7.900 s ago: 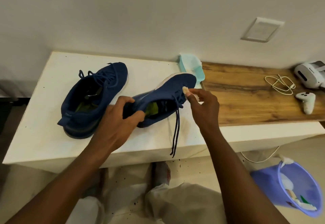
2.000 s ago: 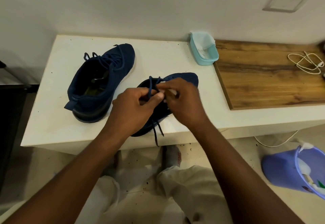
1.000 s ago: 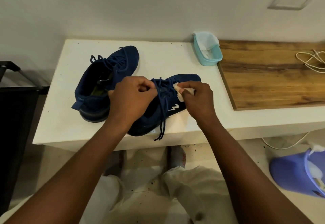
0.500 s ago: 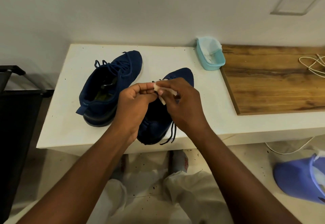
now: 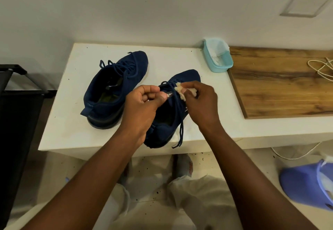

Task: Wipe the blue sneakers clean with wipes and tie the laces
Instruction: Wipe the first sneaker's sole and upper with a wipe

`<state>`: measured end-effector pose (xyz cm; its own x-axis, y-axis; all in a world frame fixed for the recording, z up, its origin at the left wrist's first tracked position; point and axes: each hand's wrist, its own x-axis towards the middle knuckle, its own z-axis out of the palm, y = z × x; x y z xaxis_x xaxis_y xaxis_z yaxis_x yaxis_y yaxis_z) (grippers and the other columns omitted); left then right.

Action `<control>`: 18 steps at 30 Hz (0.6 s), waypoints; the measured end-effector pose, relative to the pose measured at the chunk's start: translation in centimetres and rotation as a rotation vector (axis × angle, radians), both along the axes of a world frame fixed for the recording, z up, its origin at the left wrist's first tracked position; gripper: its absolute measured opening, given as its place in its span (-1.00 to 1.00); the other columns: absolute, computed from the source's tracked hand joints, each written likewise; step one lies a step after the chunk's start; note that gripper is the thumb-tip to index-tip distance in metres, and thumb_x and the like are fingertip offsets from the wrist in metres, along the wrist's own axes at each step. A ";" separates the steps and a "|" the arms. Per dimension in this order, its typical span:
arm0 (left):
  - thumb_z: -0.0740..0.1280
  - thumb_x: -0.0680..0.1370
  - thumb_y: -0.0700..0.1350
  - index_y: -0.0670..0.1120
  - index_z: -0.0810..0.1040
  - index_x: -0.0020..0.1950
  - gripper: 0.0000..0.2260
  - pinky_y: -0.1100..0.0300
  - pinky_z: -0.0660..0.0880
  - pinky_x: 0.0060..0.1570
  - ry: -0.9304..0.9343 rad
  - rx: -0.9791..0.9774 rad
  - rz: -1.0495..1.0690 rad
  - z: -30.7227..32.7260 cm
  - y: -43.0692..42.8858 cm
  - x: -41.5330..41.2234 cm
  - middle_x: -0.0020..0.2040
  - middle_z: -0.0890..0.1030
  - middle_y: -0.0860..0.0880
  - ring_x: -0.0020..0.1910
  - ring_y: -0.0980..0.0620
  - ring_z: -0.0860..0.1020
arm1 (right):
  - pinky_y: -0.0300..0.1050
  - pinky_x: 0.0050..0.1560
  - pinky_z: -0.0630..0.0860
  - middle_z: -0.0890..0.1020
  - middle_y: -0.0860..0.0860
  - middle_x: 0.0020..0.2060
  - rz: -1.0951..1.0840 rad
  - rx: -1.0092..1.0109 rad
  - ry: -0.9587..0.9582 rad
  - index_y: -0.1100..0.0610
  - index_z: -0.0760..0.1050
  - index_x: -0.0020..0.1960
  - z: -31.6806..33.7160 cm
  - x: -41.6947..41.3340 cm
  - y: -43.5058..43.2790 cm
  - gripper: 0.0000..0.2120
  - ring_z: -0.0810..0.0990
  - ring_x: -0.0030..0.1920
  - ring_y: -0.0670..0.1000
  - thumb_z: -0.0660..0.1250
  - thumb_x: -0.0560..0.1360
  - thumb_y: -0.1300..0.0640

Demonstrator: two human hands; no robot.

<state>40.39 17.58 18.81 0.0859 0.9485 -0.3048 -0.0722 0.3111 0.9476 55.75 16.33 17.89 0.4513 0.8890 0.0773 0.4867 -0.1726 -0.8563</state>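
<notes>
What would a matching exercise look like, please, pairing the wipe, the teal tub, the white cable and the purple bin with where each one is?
Things:
1. wipe
2. teal tub
3. white cable
4. purple bin

Places:
A. lying on the wooden board
B. on the floor, at the right
C. pinched in the right hand
D. at the back of the white table, beside the board

Pairs: 1-C, 2-D, 3-A, 4-B.
</notes>
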 end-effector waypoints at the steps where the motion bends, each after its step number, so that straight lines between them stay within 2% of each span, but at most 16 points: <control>1: 0.49 0.53 -0.21 -0.06 0.59 0.03 -0.85 0.11 0.60 0.16 0.026 0.018 -0.010 0.0 0.0 0.0 0.03 0.67 -0.21 0.03 -0.01 0.69 | -0.18 0.07 0.56 0.69 -0.10 -0.02 0.055 -0.006 -0.065 0.01 0.69 0.05 0.2 -0.5 -0.1 -0.82 0.62 0.03 -0.11 0.36 0.56 0.22; 4: 0.41 0.59 -0.23 -0.04 0.46 0.00 -0.85 0.14 0.61 0.10 -0.014 0.028 -0.045 -0.1 0.0 -0.3 0.00 0.66 -0.22 0.00 -0.04 0.67 | -0.28 0.05 0.47 0.66 -0.05 0.00 0.249 0.035 -0.263 0.06 0.68 0.14 1.0 -2.4 -0.5 -0.79 0.56 0.01 -0.12 0.33 0.58 0.23; 6: 0.36 0.61 -0.28 -0.04 0.38 -0.03 -0.80 0.08 0.61 0.15 -0.098 0.013 -0.074 -0.3 0.0 -0.6 -0.04 0.65 -0.17 -0.01 -0.03 0.65 | -0.45 -0.01 0.42 0.65 -0.08 -0.03 0.269 0.044 -0.241 0.06 0.68 0.14 1.4 -2.0 -0.4 -0.79 0.54 -0.04 -0.21 0.34 0.58 0.23; 7: 0.35 0.62 -0.29 -0.03 0.35 -0.05 -0.77 0.00 0.59 0.22 -0.128 0.002 -0.085 -0.4 0.0 -0.6 -0.04 0.65 -0.17 0.01 -0.05 0.64 | -0.47 -0.02 0.42 0.66 -0.08 -0.02 0.237 0.033 -0.232 0.05 0.68 0.13 1.3 -1.3 -0.3 -0.79 0.55 -0.05 -0.22 0.34 0.58 0.23; 10: 0.35 0.61 -0.30 -0.02 0.32 -0.11 -0.73 -0.20 0.50 0.33 -0.160 -0.011 -0.099 -0.8 0.1 -0.2 -0.03 0.61 -0.22 0.06 -0.14 0.61 | -0.32 0.04 0.50 0.68 -0.04 0.02 0.119 -0.011 -0.250 0.07 0.68 0.11 1.1 0.3 0.0 -0.76 0.57 -0.02 -0.15 0.30 0.58 0.27; 11: 0.35 0.61 -0.29 -0.02 0.32 -0.12 -0.72 -0.22 0.50 0.33 -0.152 -0.010 -0.099 -0.8 0.1 -0.1 -0.05 0.58 -0.21 0.04 -0.13 0.60 | -0.37 0.02 0.48 0.68 -0.04 0.03 0.120 -0.027 -0.243 0.07 0.68 0.11 1.3 0.3 -0.1 -0.76 0.56 -0.04 -0.18 0.30 0.58 0.27; 13: 0.33 0.63 -0.28 -0.02 0.32 -0.15 -0.72 -0.19 0.51 0.31 -0.146 -0.010 -0.093 -0.7 0.1 0.0 -0.05 0.55 -0.20 0.00 -0.11 0.58 | -0.53 -0.05 0.41 0.67 -0.08 0.00 0.197 -0.028 -0.212 0.06 0.68 0.13 1.8 -0.4 -0.5 -0.80 0.53 -0.11 -0.26 0.34 0.59 0.23; 16: 0.30 0.64 -0.29 -0.02 0.31 -0.16 -0.72 -0.06 0.54 0.19 -0.186 -0.020 -0.082 -0.6 0.1 -0.3 0.00 0.55 -0.22 0.00 -0.16 0.56 | -0.50 0.01 0.44 0.66 -0.14 -0.04 0.321 0.038 -0.203 0.05 0.69 0.12 2.2 -1.8 -1.1 -0.83 0.57 -0.08 -0.24 0.41 0.56 0.18; 18: 0.31 0.64 -0.30 -0.02 0.30 -0.18 -0.70 -0.05 0.53 0.13 -0.219 -0.033 -0.075 -0.6 0.2 -0.2 -0.01 0.53 -0.23 0.00 -0.16 0.54 | -0.48 -0.01 0.43 0.67 -0.10 -0.06 0.266 0.076 -0.261 0.05 0.70 0.09 1.8 -1.3 -0.8 -0.83 0.56 -0.06 -0.20 0.40 0.55 0.20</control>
<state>40.15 17.75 18.22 0.2233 0.9269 -0.3017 -0.2504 0.3537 0.9012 54.49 15.51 19.69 0.1615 0.9599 0.2293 0.7095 0.0485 -0.7030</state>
